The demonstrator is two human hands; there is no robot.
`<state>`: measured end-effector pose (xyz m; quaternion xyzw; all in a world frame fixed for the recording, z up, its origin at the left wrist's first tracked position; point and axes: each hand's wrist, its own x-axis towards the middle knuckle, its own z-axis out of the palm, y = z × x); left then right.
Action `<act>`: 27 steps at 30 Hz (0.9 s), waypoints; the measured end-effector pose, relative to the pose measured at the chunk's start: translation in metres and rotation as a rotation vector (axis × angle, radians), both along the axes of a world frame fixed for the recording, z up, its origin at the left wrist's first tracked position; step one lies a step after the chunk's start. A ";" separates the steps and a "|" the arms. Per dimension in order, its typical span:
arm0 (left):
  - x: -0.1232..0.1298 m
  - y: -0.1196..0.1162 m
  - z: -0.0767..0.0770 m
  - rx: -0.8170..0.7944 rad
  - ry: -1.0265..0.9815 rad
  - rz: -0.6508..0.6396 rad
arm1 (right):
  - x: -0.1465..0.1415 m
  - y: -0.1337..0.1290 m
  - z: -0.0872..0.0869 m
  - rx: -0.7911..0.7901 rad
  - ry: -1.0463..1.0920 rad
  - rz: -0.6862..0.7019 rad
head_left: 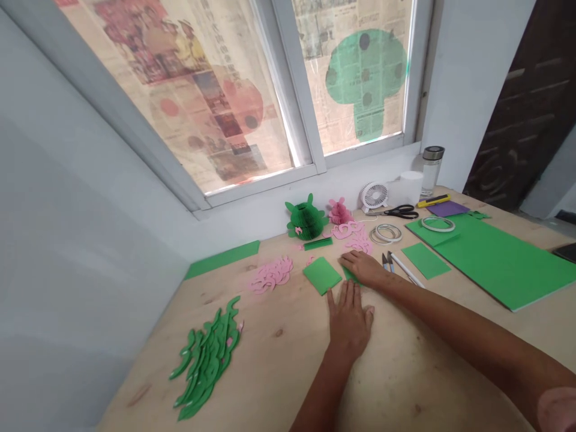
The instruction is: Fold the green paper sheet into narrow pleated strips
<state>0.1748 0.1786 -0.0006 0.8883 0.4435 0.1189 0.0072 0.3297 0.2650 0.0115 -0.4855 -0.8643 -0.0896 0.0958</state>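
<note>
My left hand lies flat on the table with its fingers spread. Its fingertips reach the near edges of a light green paper square and a small green paper piece. Stretched out over that small piece is my right hand, covering most of it. Just right of my right hand lie small thread snips and a white pen. Beyond the square is a narrow folded green strip. Pink curly paper cutouts spread to the left.
Green wavy cutouts are piled at left. Along the wall stand a green honeycomb paper ball, a pink one, a fan and a bottle. Scissors, tape rolls, a cutter and green sheets lie right.
</note>
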 end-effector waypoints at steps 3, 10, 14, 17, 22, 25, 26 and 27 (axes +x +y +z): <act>-0.001 0.000 0.000 -0.015 -0.011 0.002 | 0.003 -0.010 0.003 0.015 -0.001 0.049; -0.002 -0.003 0.000 -0.036 -0.038 0.001 | 0.009 -0.025 0.003 0.004 -0.057 0.145; -0.002 -0.002 0.001 -0.056 -0.034 -0.003 | 0.008 -0.015 0.002 0.002 -0.093 0.132; -0.002 -0.001 0.002 -0.083 -0.014 -0.003 | 0.005 -0.004 0.003 0.001 -0.111 0.097; -0.003 -0.001 0.003 -0.104 0.004 -0.004 | -0.004 0.011 0.009 0.005 -0.104 0.014; -0.003 -0.002 0.005 -0.106 -0.001 -0.008 | -0.008 0.017 0.014 0.012 -0.075 -0.043; -0.003 -0.002 0.005 -0.103 -0.003 -0.009 | -0.008 0.017 0.016 0.016 -0.060 -0.069; -0.003 -0.003 0.006 -0.099 -0.005 -0.009 | -0.008 0.017 0.018 0.022 -0.041 -0.100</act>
